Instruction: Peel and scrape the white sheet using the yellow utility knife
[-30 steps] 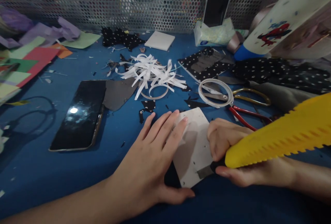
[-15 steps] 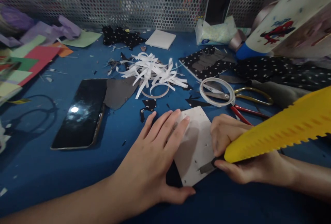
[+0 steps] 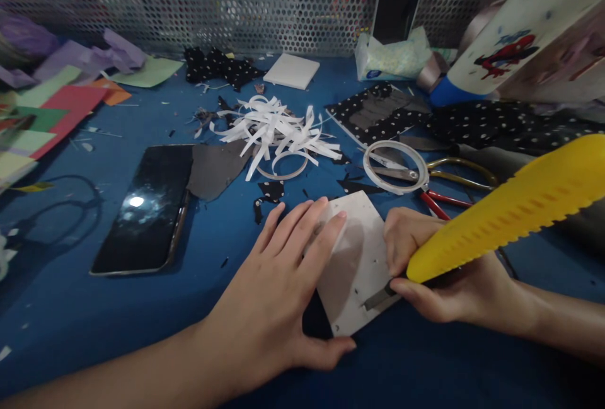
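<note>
My left hand point(image 3: 278, 283) lies flat with fingers spread on a small white square card point(image 3: 355, 270), pressing it to the blue table point(image 3: 142, 314). A dark scrap shows under the card's near edge. My right hand point(image 3: 439, 270) is closed round a yellow-handled utility knife point(image 3: 501, 213). Its short grey blade point(image 3: 378, 299) touches the card near its right edge. The yellow handle points up and to the right.
A black phone point(image 3: 142, 207) lies to the left beside a grey scrap point(image 3: 217, 169). White paper strips point(image 3: 276, 128), a tape ring point(image 3: 394, 166) and red-handled scissors point(image 3: 449, 198) lie behind. Polka-dot fabric point(image 3: 501, 122) and a bottle point(image 3: 510, 37) are at right, coloured paper point(image 3: 51, 106) at left.
The knife's handle has tilted steeper and my right hand has drawn the blade slightly along the card's right edge. My left hand has stayed pressed on the card.
</note>
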`<state>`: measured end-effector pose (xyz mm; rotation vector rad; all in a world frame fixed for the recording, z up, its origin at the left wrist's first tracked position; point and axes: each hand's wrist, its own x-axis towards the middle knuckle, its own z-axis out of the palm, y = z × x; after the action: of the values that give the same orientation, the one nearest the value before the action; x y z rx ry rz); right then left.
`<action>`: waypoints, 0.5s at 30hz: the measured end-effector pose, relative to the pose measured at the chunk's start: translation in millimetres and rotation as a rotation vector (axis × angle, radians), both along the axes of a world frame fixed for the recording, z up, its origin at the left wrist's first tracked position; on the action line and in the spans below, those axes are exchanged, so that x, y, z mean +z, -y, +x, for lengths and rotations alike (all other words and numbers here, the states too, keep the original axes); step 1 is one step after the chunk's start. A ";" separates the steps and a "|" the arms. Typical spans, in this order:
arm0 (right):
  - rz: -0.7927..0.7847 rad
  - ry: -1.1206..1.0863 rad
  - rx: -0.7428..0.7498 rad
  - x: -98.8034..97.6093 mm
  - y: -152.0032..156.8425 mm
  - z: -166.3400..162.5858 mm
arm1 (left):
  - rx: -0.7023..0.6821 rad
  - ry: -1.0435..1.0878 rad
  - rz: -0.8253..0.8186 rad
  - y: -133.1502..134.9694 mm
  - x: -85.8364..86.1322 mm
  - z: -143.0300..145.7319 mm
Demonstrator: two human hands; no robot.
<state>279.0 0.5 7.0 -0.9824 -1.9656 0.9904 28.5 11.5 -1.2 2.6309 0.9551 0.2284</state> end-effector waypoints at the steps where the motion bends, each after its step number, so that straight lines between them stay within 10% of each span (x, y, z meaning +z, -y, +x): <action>1: -0.004 0.001 -0.008 0.0 0.2 0.0 | 0.000 -0.001 -0.001 -0.1 -0.1 0.0; 15: -0.045 -0.034 -0.087 -3.6 1.8 0.6 | -0.007 0.013 -0.015 -2.5 2.8 0.6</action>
<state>279.6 -1.2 3.4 -1.0602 -1.8644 1.0001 29.1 14.1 1.7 2.6157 0.9391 0.2360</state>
